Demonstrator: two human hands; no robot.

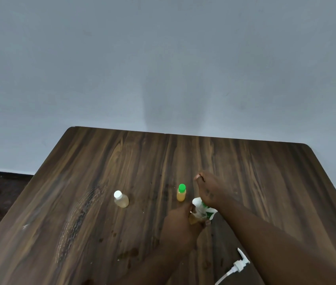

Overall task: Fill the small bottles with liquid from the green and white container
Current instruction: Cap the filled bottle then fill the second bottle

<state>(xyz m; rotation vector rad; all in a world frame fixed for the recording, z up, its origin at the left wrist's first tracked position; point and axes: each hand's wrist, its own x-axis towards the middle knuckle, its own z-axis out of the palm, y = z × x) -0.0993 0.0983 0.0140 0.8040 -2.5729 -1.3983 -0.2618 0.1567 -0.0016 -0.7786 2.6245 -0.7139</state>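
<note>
Head-worn view, steeply down over table (142, 161)

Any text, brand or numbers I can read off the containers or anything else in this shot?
None can be read.
Green and white container: green print shows, but it is tilted, partly covered by the right hand and too blurred to read.
White-capped bottle: no label visible.
Green-capped bottle: no label visible.
Pump head: plain white.

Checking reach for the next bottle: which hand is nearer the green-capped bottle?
Right. The right hand is just beside the green-capped bottle; the left hand is nearer the camera, below it.
</note>
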